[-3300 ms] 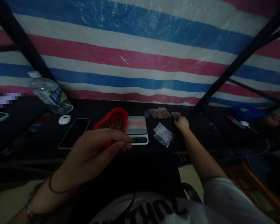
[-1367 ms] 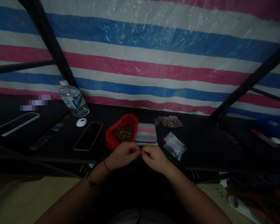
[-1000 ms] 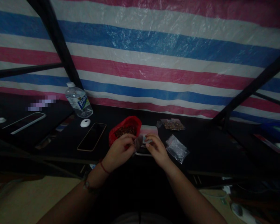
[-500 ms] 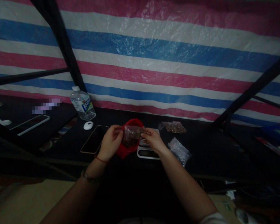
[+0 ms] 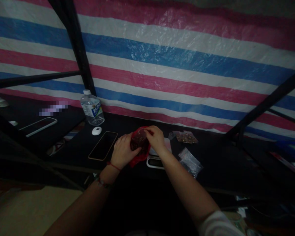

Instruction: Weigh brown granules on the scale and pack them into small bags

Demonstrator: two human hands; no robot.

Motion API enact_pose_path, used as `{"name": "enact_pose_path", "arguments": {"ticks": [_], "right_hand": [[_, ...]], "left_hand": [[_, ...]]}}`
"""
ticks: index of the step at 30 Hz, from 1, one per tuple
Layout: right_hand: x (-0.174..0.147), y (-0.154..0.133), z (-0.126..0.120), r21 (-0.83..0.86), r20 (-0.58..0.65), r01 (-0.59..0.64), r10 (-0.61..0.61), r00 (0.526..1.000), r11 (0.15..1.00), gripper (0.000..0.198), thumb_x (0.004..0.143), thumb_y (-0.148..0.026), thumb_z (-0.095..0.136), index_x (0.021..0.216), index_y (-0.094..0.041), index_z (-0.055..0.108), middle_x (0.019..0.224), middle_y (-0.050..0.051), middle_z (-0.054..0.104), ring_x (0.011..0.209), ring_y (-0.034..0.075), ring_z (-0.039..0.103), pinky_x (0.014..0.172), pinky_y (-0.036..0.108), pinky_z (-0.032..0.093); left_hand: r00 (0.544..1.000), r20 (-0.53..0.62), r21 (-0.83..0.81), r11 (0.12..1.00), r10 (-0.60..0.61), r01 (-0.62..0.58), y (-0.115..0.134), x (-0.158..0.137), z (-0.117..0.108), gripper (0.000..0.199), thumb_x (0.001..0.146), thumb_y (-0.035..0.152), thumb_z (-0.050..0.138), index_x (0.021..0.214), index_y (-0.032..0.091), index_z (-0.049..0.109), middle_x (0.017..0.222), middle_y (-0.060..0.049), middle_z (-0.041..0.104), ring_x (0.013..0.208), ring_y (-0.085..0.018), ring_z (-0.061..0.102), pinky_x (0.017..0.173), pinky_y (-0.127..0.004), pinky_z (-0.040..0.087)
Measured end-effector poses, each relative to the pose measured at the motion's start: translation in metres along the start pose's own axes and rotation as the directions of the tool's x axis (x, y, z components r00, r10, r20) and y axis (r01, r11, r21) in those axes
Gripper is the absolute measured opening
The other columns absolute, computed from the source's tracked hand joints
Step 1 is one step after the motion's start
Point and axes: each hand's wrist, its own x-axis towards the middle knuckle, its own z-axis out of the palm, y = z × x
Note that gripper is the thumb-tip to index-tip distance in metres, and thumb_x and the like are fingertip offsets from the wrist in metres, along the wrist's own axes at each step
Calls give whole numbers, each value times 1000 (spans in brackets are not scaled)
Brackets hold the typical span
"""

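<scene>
A small clear plastic bag (image 5: 139,138) with dark bits in or behind it is held over a red bag or pouch (image 5: 137,160). My right hand (image 5: 156,138) pinches the clear bag's upper right edge between thumb and fingertips. My left hand (image 5: 124,151) is closed round its left side, the thumb lying across the lower front; the fingertips are partly hidden. Just right of the red bag is a white digital scale (image 5: 155,163), partly covered by my right hand and forearm.
A phone (image 5: 103,146), white earbud case (image 5: 96,130) and clear bottle (image 5: 92,109) are at left. Right of the scale lie filled small bags (image 5: 186,137) and a stack of clear bags (image 5: 190,163). Black frame bars (image 5: 80,49) stand before a striped tarp (image 5: 174,78).
The clear bag has gone from lying sideways between my hands to a more upright tilt over the red bag. My right hand has risen; my left has shifted slightly right and down.
</scene>
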Motion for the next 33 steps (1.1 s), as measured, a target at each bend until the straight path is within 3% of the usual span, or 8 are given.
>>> {"name": "enact_pose_path", "arguments": {"ticks": [6, 15, 21, 33], "right_hand": [[-6, 8, 0, 3, -118, -39, 39, 992, 999, 16, 80, -18, 55, 79, -21, 70, 88, 5, 66, 88, 18, 59, 85, 32, 46], [-16, 12, -5, 59, -148, -14, 22, 989, 998, 17, 83, -24, 53, 83, -21, 70, 90, 6, 66, 89, 18, 59, 87, 32, 46], [-20, 11, -1, 98, -191, -61, 79, 978, 993, 18, 83, -23, 52, 86, -20, 70, 93, 6, 67, 92, 19, 59, 89, 34, 44], [-27, 11, 0, 203, -288, -103, 160, 944, 974, 15, 81, -24, 53, 82, -18, 67, 90, 7, 67, 90, 18, 60, 87, 33, 45]], "left_hand": [[999, 20, 6, 999, -31, 31, -6, -2, 5, 76, 68, 47, 68, 131, 14, 41, 125, -16, 54, 116, -31, 50, 100, -44, 38], [999, -33, -30, 999, 23, -24, 6, -3, 1, 75, 69, 44, 68, 133, 17, 39, 128, -14, 52, 119, -32, 47, 102, -47, 36], [997, -65, -8, 999, 34, -34, 14, -8, 9, 74, 72, 42, 66, 135, 18, 37, 129, -14, 51, 122, -32, 44, 103, -49, 34], [991, -119, 23, 998, -54, 57, 22, -12, 7, 75, 71, 38, 67, 136, 19, 34, 139, -15, 43, 128, -35, 37, 105, -54, 28]]}}
